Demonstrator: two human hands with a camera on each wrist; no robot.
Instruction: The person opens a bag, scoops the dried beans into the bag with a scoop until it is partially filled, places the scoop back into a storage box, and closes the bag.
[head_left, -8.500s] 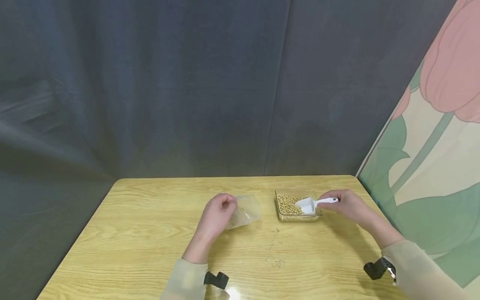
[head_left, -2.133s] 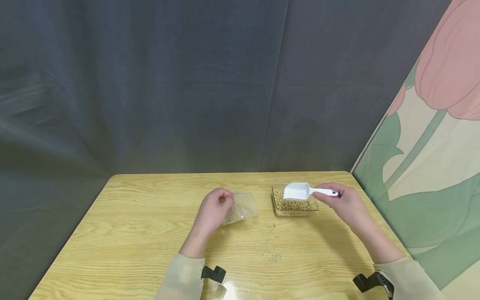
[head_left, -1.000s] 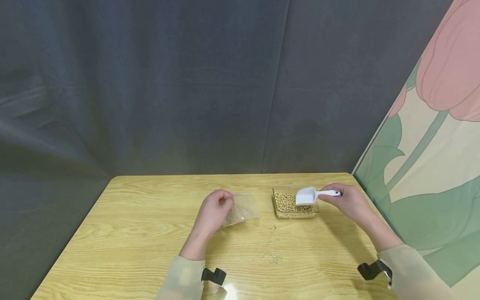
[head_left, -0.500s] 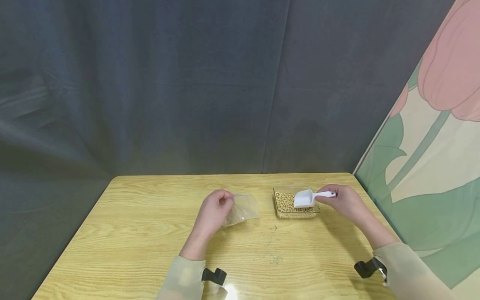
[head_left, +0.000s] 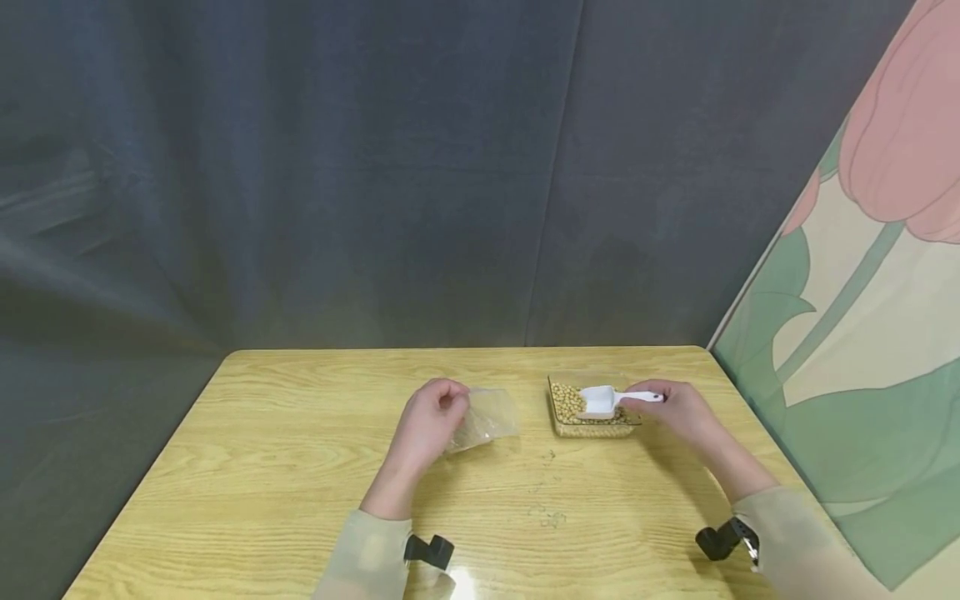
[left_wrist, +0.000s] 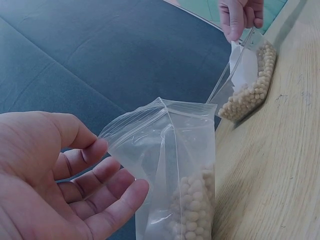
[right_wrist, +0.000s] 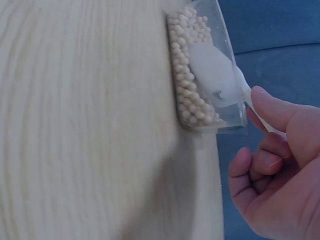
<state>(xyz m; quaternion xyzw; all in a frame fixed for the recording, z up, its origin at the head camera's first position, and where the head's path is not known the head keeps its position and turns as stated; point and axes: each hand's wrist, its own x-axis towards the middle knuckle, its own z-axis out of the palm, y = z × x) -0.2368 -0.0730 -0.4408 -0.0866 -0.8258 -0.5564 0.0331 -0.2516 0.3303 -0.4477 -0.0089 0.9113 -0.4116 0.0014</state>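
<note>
The scoop [head_left: 597, 401] is just left of the right hand [head_left: 671, 406], with its bowl down in the beans [head_left: 566, 403]. It looks like hard plastic, so I think it is light and stiff and will not break easily. The handle is the good place to hold it. The beans look small, round and hard, so they may roll off if the scoop tips.

The box [right_wrist: 231, 120] sits on the desk [head_left: 300, 467], also just left of the right hand. It is clear and looks stiff. With all those beans in it, it may be a bit heavy, so its sides are the best place to hold.

The bag [left_wrist: 165, 165] is just right of the left hand [head_left: 425, 423]. It looks thin, soft and floppy, and maybe slippery. There are beans low inside it, so the top edge is a good place to pinch.

The right hand holds the scoop's handle between thumb and fingers. The left hand pinches the bag near its top edge, with its other fingers loosely bent.
</note>
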